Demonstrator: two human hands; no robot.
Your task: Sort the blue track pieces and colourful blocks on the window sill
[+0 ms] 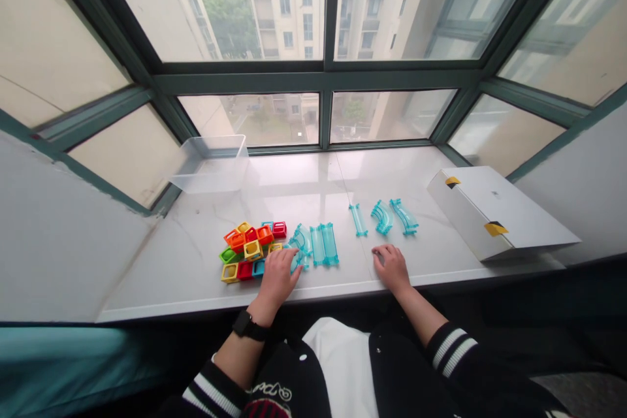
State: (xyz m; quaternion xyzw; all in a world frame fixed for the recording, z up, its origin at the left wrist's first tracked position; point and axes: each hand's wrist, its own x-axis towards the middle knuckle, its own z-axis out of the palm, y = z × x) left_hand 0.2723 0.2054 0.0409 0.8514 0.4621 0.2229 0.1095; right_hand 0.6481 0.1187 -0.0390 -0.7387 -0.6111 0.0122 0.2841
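Observation:
My left hand (278, 276) is at the front right of a pile of coloured blocks (253, 249) in red, orange, yellow, green and blue. Its thumb and fingers are closed around a translucent teal curved track piece (296, 261), partly hidden by the hand. More curved track (302, 238) lies just beyond. Straight teal track pieces (324, 245) lie side by side to the right of it. My right hand (392, 268) rests on the sill with its fingers loosely bent and apart, holding nothing. Beyond it lie a narrow straight track piece (358, 220) and two curved track pieces (382, 217) (403, 217).
A clear plastic bin (210, 166) stands at the back left by the window. To the right is a white box (504, 209) with yellow and black tabs. The marble sill (171, 268) ends at a front edge close to my body. Window frames (323, 82) enclose the back and sides.

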